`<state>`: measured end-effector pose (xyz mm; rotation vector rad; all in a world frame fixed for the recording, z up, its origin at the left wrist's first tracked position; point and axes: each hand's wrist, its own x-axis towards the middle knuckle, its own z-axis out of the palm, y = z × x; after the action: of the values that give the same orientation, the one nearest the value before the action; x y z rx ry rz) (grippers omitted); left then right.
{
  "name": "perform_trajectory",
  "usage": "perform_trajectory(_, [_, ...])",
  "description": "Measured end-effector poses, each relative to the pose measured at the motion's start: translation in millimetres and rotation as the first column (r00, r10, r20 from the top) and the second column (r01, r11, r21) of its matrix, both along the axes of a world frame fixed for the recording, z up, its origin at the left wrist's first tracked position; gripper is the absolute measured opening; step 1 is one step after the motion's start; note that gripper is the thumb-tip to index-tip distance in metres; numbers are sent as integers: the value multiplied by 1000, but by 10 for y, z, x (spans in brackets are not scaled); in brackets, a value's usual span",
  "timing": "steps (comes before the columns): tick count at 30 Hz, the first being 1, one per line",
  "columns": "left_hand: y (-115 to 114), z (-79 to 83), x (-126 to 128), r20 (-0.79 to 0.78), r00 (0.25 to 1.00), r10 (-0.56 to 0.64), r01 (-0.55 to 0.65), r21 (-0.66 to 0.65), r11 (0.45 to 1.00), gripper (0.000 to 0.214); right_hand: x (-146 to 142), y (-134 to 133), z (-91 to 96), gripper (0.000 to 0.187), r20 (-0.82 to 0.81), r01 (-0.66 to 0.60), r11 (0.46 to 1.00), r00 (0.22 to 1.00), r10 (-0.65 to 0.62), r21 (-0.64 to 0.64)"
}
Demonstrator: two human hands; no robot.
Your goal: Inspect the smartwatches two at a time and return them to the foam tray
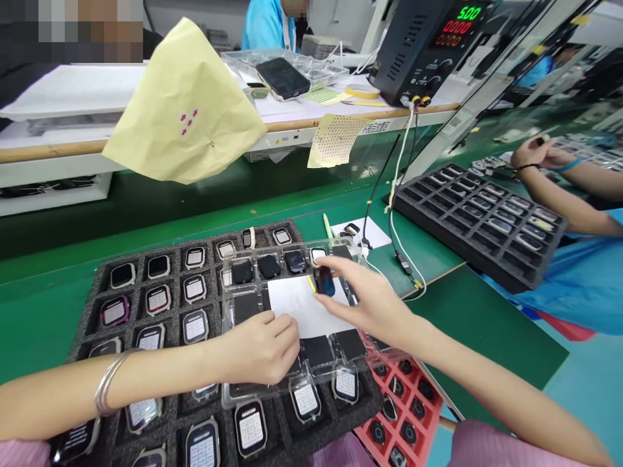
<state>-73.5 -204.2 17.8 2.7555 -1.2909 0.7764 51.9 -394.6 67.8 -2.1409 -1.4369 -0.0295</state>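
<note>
My right hand (367,295) holds a dark smartwatch body (325,283) between thumb and fingers, above a clear plastic tray (226,363). A white paper sheet (306,318) with faint handwriting lies in that tray, below the watch. My left hand (265,347) is closed with curled fingers over the tray, left of the paper; whatever it may hold is hidden. Several dark watch bodies (269,266) sit in the tray's far row. Under the tray is a black foam tray (175,363) with many watches in its cells, several with lit white screens.
A red tray (423,425) of round dark parts stands at lower right. Cables (403,259) run down from a power supply (428,52). Yellow papers (185,110) hang from the shelf edge. To the right, a co-worker's hands (540,152) are beside another foam tray (487,214).
</note>
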Motion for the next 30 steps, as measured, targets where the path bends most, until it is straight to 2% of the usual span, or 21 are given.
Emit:
perform_trajectory(3, [8, -24, -18, -14, 999, 34, -34, 25, 999, 15, -98, 79, -214, 34, 85, -108, 980, 989, 123, -166])
perform_trajectory(6, [112, 18, -40, -29, 998, 60, -61, -23, 998, 30, -103, 48, -258, 38, 130, -131, 963, 978, 165, -237])
perform_trajectory(8, [258, 79, 13, -35, 991, 131, -133, -74, 988, 37, -22, -36, -179, 41, 143, -72, 979, 985, 100, -190])
perform_trajectory(10, [463, 136, 151, -69, 957, 282, -288, -115, 951, 32, 107, -138, -76, 37, 139, 21, 991, 990, -2, -130])
perform_trajectory(13, [804, 140, 470, -241, 830, 503, -543, -148, 826, 34, 304, -292, 3, 33, 76, 162, 980, 985, -154, -112])
perform_trajectory(15, [977, 77, 676, -381, 745, 547, -633, -149, 759, 37, 396, -404, -35, 36, 45, 276, 953, 961, -273, -128])
perform_trajectory(16, [1035, 35, 756, -422, 721, 549, -649, -136, 748, 37, 428, -467, -81, 39, 36, 335, 931, 942, -334, -143])
perform_trajectory(18, [1094, -43, 860, -451, 707, 544, -652, -120, 748, 36, 473, -600, -212, 46, -8, 421, 884, 902, -432, -202])
perform_trajectory(20, [1106, -87, 904, -448, 715, 537, -644, -124, 755, 34, 499, -724, -365, 52, -134, 434, 855, 865, -483, -283])
perform_trajectory(22, [1105, -93, 926, -447, 720, 531, -643, -143, 752, 33, 505, -806, -493, 59, -333, 416, 853, 793, -510, -316])
perform_trajectory(24, [1114, -79, 963, -451, 727, 518, -639, -168, 751, 31, 487, -830, -560, 65, -544, 412, 859, 666, -511, -304])
perform_trajectory(27, [1134, -74, 1055, -460, 744, 484, -617, -196, 762, 28, 422, -778, -545, 64, -776, 467, 856, 447, -445, -222])
perform_trajectory(28, [1137, -79, 1084, -459, 752, 474, -607, -201, 769, 27, 396, -749, -521, 63, -825, 502, 847, 394, -405, -177])
perform_trajectory(30, [1134, -87, 1120, -441, 767, 466, -593, -212, 776, 26, 350, -692, -467, 61, -877, 580, 809, 337, -342, -93])
